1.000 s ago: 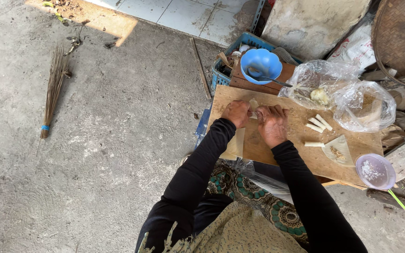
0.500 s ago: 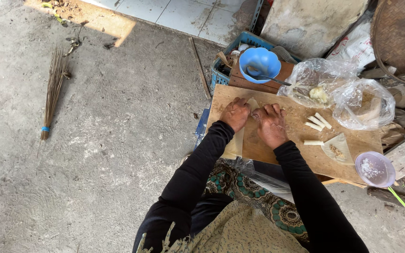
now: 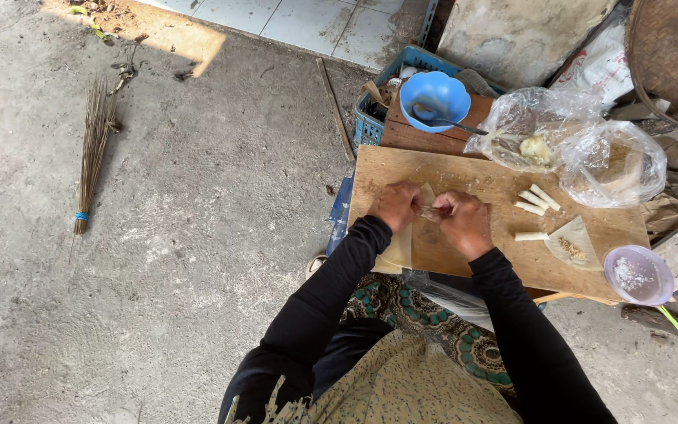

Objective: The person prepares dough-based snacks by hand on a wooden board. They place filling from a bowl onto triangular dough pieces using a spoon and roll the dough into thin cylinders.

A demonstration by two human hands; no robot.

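Both my hands meet over the wooden board. My left hand and my right hand pinch a thin pale wrapper between their fingers, folding it around a bit of filling. More pale wrapper sheets lie under my left wrist at the board's near edge. Three finished white rolls lie to the right, with another roll just below them. Beside that sits an open triangular wrapper with brown filling.
A blue bowl with a spoon stands behind the board on a blue crate. Clear plastic bags hold food at the back right. A small lilac bowl sits at the board's right corner. A twig broom lies on the concrete floor.
My hands have stayed together at the board's left middle, working the wrapper; the fingers shifted slightly as the wrapper got folded. Nothing else moved.
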